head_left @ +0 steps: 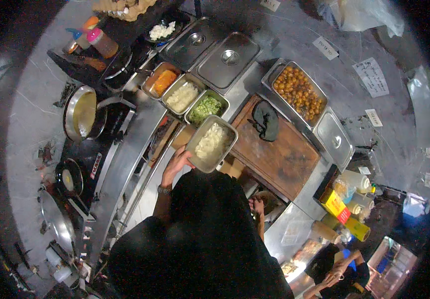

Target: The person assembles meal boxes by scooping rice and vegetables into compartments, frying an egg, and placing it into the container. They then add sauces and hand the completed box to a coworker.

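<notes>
steel pan in left hand, long axis up-right

The scene is dimly lit; glare is seen on steel lids, and edges are bent and blackened by fisheye distortion.

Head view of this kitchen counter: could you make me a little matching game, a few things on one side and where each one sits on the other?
Things:
1. steel pan of chopped white food
2. dark cloth
3. frying pan
4. tray of browned round pieces

Places:
A. on the stove at the left
B. lying on the wooden board
C. held up by the left hand
D. beyond the board, beside a lidded tray

Pairs: 1-C, 2-B, 3-A, 4-D
</notes>
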`<state>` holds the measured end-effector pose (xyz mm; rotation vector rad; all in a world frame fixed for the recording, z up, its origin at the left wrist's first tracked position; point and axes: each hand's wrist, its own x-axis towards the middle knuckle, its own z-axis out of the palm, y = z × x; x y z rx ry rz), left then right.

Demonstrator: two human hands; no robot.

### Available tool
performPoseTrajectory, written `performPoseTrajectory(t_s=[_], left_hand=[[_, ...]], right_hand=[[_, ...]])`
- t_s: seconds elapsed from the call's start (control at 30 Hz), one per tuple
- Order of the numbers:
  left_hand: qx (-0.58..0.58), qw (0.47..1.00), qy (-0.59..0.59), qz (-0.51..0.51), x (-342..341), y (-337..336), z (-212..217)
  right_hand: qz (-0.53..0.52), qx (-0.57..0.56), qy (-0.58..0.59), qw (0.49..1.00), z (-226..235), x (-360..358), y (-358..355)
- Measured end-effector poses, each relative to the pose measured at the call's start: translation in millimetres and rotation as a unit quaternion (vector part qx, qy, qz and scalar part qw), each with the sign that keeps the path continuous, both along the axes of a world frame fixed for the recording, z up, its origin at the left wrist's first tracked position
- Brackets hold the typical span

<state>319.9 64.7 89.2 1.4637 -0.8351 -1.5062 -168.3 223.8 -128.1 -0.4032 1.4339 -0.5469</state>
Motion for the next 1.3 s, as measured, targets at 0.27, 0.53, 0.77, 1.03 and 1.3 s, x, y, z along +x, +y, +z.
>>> performPoseTrajectory(t_s=[0.27, 0.53, 0.77, 1.03, 1.3], left_hand=[[0.035, 0.998, -0.013, 0.044, 20, -30, -17], [0.009, 0.963, 0.029, 0.267, 43, -62, -5], [0.036, 0.97, 0.025, 0.239, 69, -65, 4], [-0.091, 0.95, 0.182, 0.236, 61, -131, 109], [-0.279, 0.892, 0.046, 0.353, 92, -274, 214]], right_hand=[[-0.081, 0.125, -0.123, 0.981, 7, -8, 37], [-0.092, 0.072, -0.258, 0.959, -10, 16, 2], [0.055, -0.156, -0.072, 0.984, -22, 41, -2], [0.041, 0.053, -0.068, 0.995, -67, -6, -9], [0.076, 0.036, -0.028, 0.996, -43, 5, -55]])
